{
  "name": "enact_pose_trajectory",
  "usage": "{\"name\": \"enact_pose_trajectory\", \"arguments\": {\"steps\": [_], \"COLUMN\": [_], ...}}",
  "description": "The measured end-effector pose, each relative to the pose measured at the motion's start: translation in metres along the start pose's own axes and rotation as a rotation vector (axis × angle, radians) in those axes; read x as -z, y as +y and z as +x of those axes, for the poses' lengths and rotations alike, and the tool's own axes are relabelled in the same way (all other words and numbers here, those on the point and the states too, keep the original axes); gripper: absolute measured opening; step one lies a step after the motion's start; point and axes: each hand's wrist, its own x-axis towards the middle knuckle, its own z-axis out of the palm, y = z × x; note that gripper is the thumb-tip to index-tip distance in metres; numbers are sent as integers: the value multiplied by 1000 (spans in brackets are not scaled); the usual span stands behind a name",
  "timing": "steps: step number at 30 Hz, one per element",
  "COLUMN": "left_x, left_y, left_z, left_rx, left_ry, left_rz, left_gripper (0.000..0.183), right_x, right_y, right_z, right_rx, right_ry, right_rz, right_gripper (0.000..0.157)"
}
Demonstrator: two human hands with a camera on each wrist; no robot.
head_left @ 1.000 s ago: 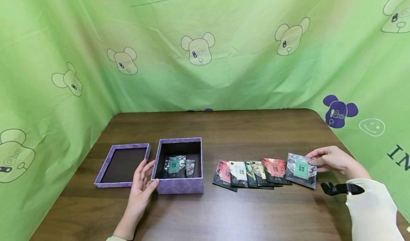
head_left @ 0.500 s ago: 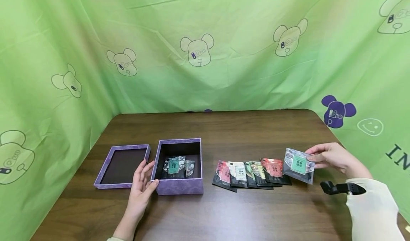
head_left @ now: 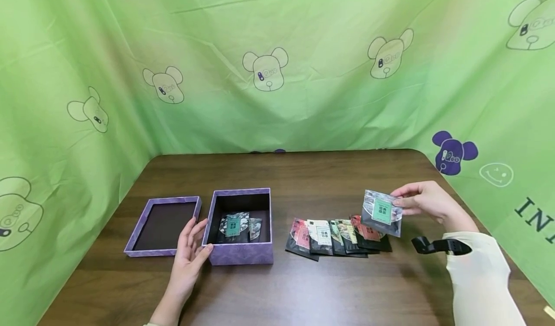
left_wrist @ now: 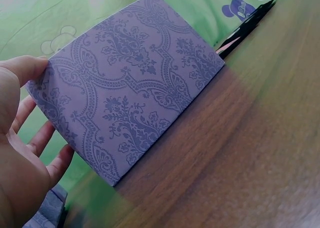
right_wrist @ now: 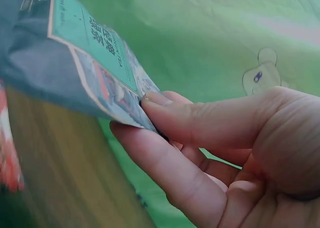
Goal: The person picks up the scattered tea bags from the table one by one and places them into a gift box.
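Observation:
In the head view, my right hand (head_left: 427,203) pinches a tea sachet (head_left: 381,212) with a green label by its edge, between thumb and fingers. The sachet is raised and tilted, overlapping the red-labelled end of a row of tea sachets (head_left: 321,237). The right wrist view shows thumb and forefinger on one corner of the held tea sachet (right_wrist: 95,63). My left hand (head_left: 188,254) holds the front left corner of an open purple box (head_left: 243,254), thumb at the rim and fingers along the side wall. Inside the box lie dark tea sachets (head_left: 233,227).
The box's purple lid (head_left: 164,225) lies upturned on the wooden table (head_left: 303,292), left of the box. A green printed curtain (head_left: 269,119) hangs behind the table and at both sides. A black strap mount (head_left: 440,245) sits on my right wrist.
My right hand has lifted the green-labelled tea sachet off the right end of the row and carried it left and upward. My left hand has stayed at the box.

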Motion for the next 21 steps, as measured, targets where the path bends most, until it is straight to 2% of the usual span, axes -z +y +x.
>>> {"name": "enact_pose_trajectory", "arguments": {"steps": [10, 17, 21], "left_x": [0, 0, 0], "left_y": [1, 2, 2], "left_z": [2, 1, 0], "left_rx": [0, -10, -7], "left_ry": [4, -1, -1], "left_rz": [11, 1, -3], "left_gripper": [76, 77, 76], "right_x": [-24, -41, -52], "right_y": [-25, -39, -47], "right_z": [13, 23, 29], "right_rx": [83, 102, 126], "right_ry": [-2, 15, 4], "right_rz": [53, 55, 56], "right_gripper": [17, 12, 17]}}
